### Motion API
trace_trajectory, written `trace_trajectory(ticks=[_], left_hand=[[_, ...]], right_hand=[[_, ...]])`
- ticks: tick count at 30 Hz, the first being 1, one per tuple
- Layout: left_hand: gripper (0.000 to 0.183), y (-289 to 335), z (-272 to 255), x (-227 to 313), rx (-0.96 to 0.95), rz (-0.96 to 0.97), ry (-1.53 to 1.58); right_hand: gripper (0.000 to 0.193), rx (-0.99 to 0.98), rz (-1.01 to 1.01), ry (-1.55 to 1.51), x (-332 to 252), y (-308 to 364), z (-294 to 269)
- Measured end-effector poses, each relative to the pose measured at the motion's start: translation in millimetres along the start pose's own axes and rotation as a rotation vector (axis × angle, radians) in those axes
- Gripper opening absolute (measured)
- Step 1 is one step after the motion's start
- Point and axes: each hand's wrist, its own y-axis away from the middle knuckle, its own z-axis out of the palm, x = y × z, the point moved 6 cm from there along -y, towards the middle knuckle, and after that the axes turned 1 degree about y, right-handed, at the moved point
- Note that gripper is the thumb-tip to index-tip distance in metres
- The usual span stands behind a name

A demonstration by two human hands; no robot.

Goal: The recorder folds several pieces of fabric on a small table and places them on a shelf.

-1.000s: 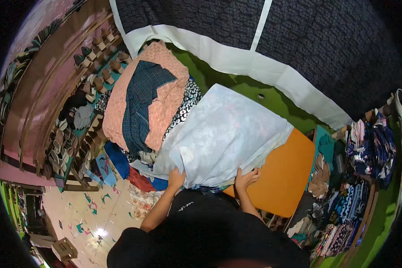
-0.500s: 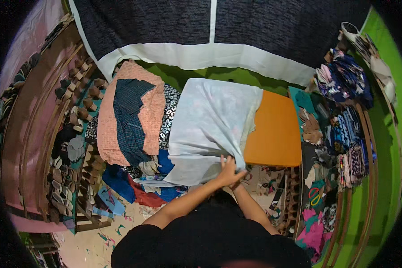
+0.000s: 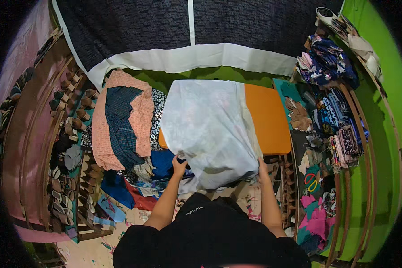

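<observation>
A pale bluish-white cloth (image 3: 205,116) lies over most of an orange flat-topped board (image 3: 266,118), and its near edge hangs down in loose folds towards me. My left hand (image 3: 179,166) is closed on the cloth's near left edge. At the near right corner my right hand (image 3: 262,170) grips the cloth, its fingers partly hidden by the fabric. Bare orange shows at the right, with a small strip at the left beside my left hand.
Left of the board, a peach cloth (image 3: 105,138) and dark checked cloth (image 3: 120,114) are piled. Wooden racks with several shoe-shaped pieces (image 3: 62,196) stand at the left. At the right are scissors (image 3: 311,182), fabric scraps (image 3: 318,219) and folded cloths (image 3: 345,145). Scraps litter the floor.
My hands, together near the right front corner before, are now spread apart at the cloth's two near corners. The cloth has shifted and its near edge hangs lower; the view has moved slightly.
</observation>
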Motion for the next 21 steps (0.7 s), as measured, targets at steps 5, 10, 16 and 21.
trace_trajectory(ticks=[5,10,16,21], left_hand=[[0.054,-12,54,-1,-0.056,-0.262,0.438],[0.038,0,58,-24,-0.203,-0.533,0.071],[0.03,56,62,-31,-0.31,-0.428,0.708],[0.028,66,22,-36,-0.041,-0.167,0.205]], right_hand=[[0.045,-0.006,-0.215,0.233,-94,24,-52],[0.04,-0.258,-0.429,-0.12,-168,31,-90],[0.042,-0.028,0.222,0.582,-55,-28,-163],[0.04,-0.162,0.194,0.944,-70,-69,-173]])
